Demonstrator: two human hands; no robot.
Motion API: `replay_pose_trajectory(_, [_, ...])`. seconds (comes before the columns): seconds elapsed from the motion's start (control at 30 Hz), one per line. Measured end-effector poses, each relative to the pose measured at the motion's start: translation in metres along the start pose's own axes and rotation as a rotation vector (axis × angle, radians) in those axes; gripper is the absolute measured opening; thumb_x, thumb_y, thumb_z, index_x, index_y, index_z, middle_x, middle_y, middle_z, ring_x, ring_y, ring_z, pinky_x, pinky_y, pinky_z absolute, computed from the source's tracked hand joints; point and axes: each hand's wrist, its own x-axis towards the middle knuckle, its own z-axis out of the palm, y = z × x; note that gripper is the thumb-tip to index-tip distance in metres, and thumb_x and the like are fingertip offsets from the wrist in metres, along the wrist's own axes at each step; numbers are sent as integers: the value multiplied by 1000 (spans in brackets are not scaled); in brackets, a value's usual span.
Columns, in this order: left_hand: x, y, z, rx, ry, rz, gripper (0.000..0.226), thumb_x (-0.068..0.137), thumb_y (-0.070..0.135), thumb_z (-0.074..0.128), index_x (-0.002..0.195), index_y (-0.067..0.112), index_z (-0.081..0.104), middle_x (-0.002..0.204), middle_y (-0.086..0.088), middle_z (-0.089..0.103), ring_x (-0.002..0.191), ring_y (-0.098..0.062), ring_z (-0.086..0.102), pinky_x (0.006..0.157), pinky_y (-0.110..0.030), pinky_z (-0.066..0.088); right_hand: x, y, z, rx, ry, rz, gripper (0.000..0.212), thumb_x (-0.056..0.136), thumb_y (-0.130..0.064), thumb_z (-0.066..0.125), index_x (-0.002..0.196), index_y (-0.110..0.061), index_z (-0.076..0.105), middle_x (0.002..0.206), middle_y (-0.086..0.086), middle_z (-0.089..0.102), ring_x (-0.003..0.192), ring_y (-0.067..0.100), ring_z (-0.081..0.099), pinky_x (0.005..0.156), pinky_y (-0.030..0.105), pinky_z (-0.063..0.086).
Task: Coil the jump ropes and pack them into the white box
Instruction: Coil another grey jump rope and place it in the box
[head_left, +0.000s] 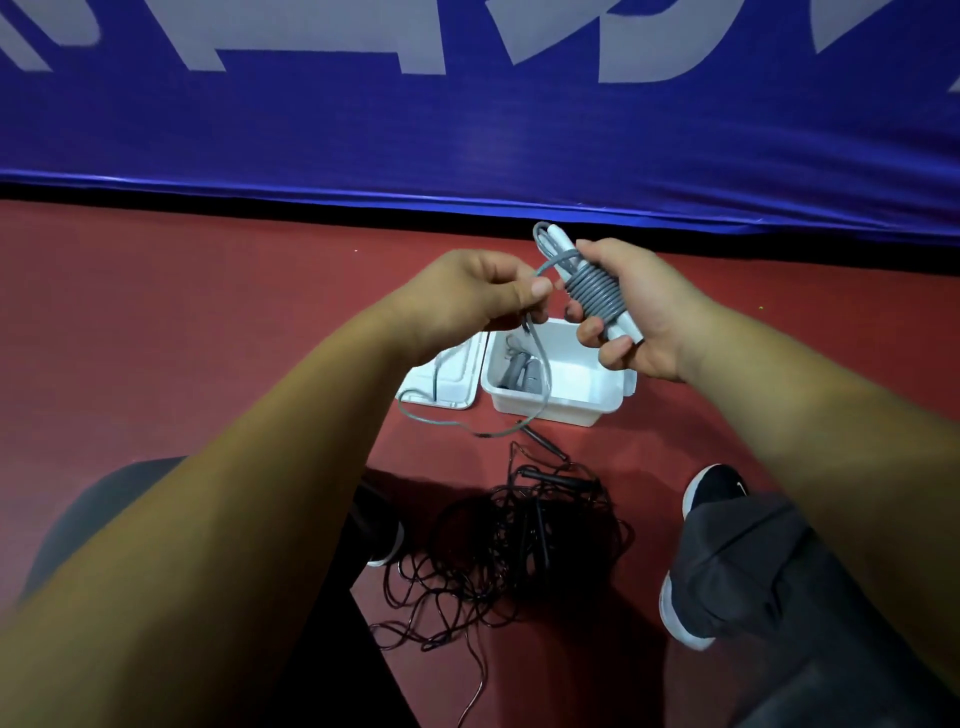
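Note:
My right hand (631, 312) grips a grey jump rope (592, 291) whose cord is wound in tight turns round its pale handles. My left hand (483, 293) pinches the loose grey cord just left of the bundle. From there the cord hangs down in a loop over the white box (566, 402) and trails onto the floor. The white box stands open on the red floor below my hands, with another coiled grey rope (519, 371) inside at its left end. A tangle of black jump ropes (519, 540) lies on the floor nearer to me.
The box's white lid (447, 379) lies flat left of the box. A blue banner (467, 130) closes off the far side. My knees and black shoes (711, 493) flank the black tangle. A dark bench edge (332, 649) juts in below.

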Motion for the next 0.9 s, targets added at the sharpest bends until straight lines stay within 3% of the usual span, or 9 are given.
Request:
replay_pose_trajectory(0.13, [-5, 8, -1, 26, -37, 26, 20, 93, 15, 79, 98, -2, 72, 90, 4, 79, 86, -8, 72, 80, -20, 54, -4, 0, -2, -38, -31, -12, 37, 96, -60, 60, 103, -23, 62, 75, -1, 58, 53, 8, 44, 40, 15, 18])
replay_pose_trajectory(0.23, [-5, 10, -5, 250, -61, -22, 29, 81, 31, 90, 85, 8, 73, 72, 6, 66, 68, -10, 55, 67, -27, 42, -8, 1, -1, -94, -49, -36, 43, 93, -66, 66, 102, -25, 61, 75, -1, 59, 54, 9, 42, 44, 16, 15])
replay_pose_trajectory(0.3, [-4, 9, -6, 356, -85, -29, 28, 83, 35, 88, 82, 11, 72, 67, 8, 65, 64, -7, 53, 64, -23, 43, -10, 2, -2, -115, -64, -46, 43, 90, -67, 69, 102, -26, 61, 76, -2, 59, 54, 9, 41, 44, 16, 15])
replay_pose_trajectory(0.4, [-2, 6, -5, 400, -66, -17, 33, 90, 38, 82, 89, 6, 71, 75, -7, 73, 67, -6, 67, 73, -32, 49, -10, 3, -4, -122, -79, -48, 36, 92, -59, 71, 101, -26, 61, 77, -2, 58, 53, 9, 40, 42, 16, 15])
replay_pose_trajectory(0.47, [-2, 2, -2, 392, -67, -49, 34, 96, 40, 75, 91, 7, 72, 72, -14, 69, 65, -15, 74, 71, -35, 52, -11, 3, -6, -112, -89, -47, 32, 94, -56, 69, 100, -25, 60, 77, -2, 58, 54, 9, 39, 44, 16, 13])
replay_pose_trajectory(0.57, [-1, -2, 0, 344, -55, -65, 41, 103, 48, 61, 90, 11, 71, 58, -3, 47, 47, -22, 54, 59, -37, 54, -11, 2, -6, -78, -68, -61, 30, 96, -53, 67, 104, -25, 60, 76, -3, 57, 53, 8, 40, 44, 16, 13])
replay_pose_trajectory(0.7, [-1, 2, -4, 6, -102, -43, 45, 113, 43, 42, 96, 10, 67, 60, -3, 34, 51, -18, 28, 56, -31, 36, -9, -2, -8, -46, -13, -69, 31, 97, -53, 65, 106, -23, 63, 74, -5, 57, 51, 6, 41, 44, 16, 13])
replay_pose_trajectory(0.83, [-1, 2, -13, -12, -227, -39, 34, 114, 26, 41, 124, 10, 69, 72, -3, 59, 60, -15, 38, 57, -24, 31, -9, -3, -10, -31, 22, -61, 31, 96, -53, 66, 105, -23, 62, 73, -4, 59, 51, 7, 44, 40, 15, 17])
replay_pose_trajectory(0.9, [-3, 2, -15, 104, -288, -36, 32, 113, 25, 44, 135, 20, 66, 86, 0, 71, 69, -15, 41, 64, -29, 31, -9, -2, -11, -26, 31, -54, 30, 96, -53, 64, 102, -23, 63, 74, -3, 59, 51, 7, 44, 41, 15, 17])
